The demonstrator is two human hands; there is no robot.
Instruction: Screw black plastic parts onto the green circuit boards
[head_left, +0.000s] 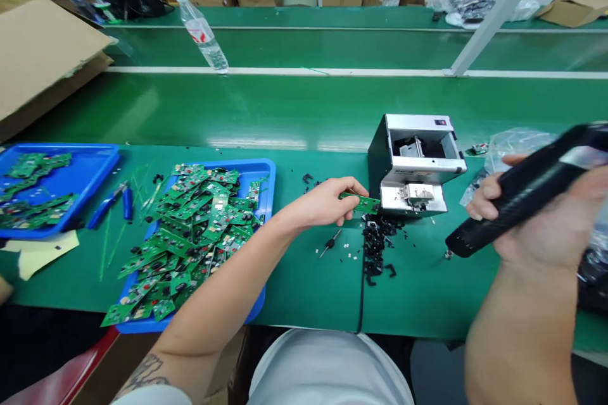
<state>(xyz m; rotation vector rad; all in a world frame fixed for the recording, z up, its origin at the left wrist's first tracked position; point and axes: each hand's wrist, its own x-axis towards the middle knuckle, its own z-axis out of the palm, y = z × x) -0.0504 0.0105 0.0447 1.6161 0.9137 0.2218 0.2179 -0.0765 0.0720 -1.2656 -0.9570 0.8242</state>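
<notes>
The left hand pinches a green circuit board by its edge, just above a pile of black plastic scraps on the counter. The right hand closes around a black power tool, perhaps an electric screwdriver. Just beyond the left hand stands a metal benchtop feeder; a careless swing could strike it or scatter the scraps. The heaped boards left of that hand could slide over the blue tray's rim if bumped.
</notes>
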